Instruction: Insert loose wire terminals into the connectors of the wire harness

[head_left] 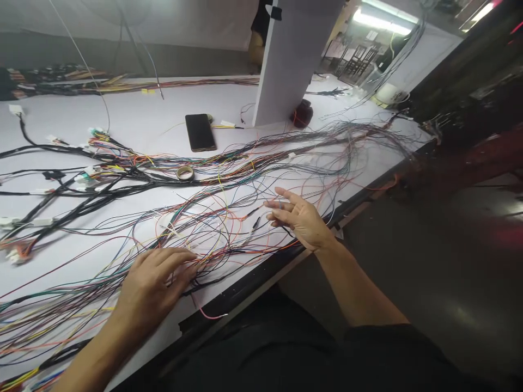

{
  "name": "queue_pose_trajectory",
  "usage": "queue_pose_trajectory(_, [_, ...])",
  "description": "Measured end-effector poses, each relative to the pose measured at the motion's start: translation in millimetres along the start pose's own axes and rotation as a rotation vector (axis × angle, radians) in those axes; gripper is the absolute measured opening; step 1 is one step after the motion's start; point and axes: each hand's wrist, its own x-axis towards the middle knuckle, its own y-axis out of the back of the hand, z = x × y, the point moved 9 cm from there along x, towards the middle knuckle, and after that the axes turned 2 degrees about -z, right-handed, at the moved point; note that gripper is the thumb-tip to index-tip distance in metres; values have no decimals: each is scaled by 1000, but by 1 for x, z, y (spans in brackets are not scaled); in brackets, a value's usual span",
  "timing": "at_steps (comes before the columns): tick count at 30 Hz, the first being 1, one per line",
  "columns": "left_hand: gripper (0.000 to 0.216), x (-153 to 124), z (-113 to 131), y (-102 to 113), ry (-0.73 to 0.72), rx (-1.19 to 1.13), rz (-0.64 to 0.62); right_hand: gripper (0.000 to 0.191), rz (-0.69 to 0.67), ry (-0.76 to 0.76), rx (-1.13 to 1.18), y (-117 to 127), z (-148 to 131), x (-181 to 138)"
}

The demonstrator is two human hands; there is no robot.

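A white worktable (134, 114) is strewn with loose coloured wires (212, 239). Nearer the person than the tape roll (185, 172), the left hand (151, 283) lies flat on the wires, fingers spread, clasping nothing. Right of the roll, by the table's edge, the right hand (300, 218) hovers over the wires with its palm unclenched. A smartphone (200, 132) lies beyond the roll.

L hand (153, 283) flat (palm down), R hand (300, 218) open, raised

Illumination is moderate and even across the white table (171, 109), with overexposed ceiling lights (379, 19) at upper right. The floor (449, 261) is dim with faint glare. Edges show wide-angle curvature.
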Motion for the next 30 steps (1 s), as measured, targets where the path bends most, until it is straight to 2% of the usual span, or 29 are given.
queue_pose_trajectory(2, [17, 12, 11, 2, -48, 27, 26, 61, -45, -36, 41, -4, 1, -3])
queue_pose_trajectory(4, [22, 29, 22, 3, -82, 8, 71, 56, -87, -9, 59, -11, -5, -5])
queue_pose_trajectory(7, [31, 65, 35, 0, -108, -53, 145, 54, -147, 58, 41, -23, -17, -8])
queue_pose_trajectory(9, [47, 93, 38, -9, -84, -85, 143, 52, -186, 110, -5, -31, -25, -12])
queue_pose_trajectory(11, [53, 121, 33, -24, 11, -139, 41, 51, -210, 183, -53, -37, -37, -18])
queue_pose_trajectory(13, [29, 144, 26, -40, 118, -267, -136, 51, -209, 256, -79, -39, -48, -25])
queue_pose_trajectory(14, [24, 154, 26, -42, 145, -363, -201, 52, -191, 285, -80, -38, -54, -27])
queue_pose_trajectory(15, [30, 162, 29, -39, 146, -474, -233, 54, -171, 302, -79, -36, -58, -29])
queue_pose_trajectory(17, [35, 177, 39, -16, 83, -701, -195, 58, -165, 306, -74, -34, -64, -28])
queue_pose_trajectory(18, [34, 183, 46, -2, 42, -794, -159, 59, -198, 300, -60, -36, -67, -26])
queue_pose_trajectory(20, [29, 189, 57, 25, -14, -901, -98, 60, -347, 255, -2, -48, -71, -18])
queue_pose_trajectory(22, [26, 191, 70, 41, -49, -904, -84, 57, -515, 186, 43, -65, -73, -6])
queue_pose_trajectory(25, [22, 190, 91, 44, -115, -832, -208, 40, -688, 149, -111, -96, -67, 16])
queue_pose_trajectory(28, [23, 187, 101, 41, -187, -669, -340, 25, -863, 243, -357, -133, -55, 31])
queue_pose_trajectory(30, [24, 183, 98, 48, -250, -527, -336, 27, -914, 332, -440, -150, -50, 37])
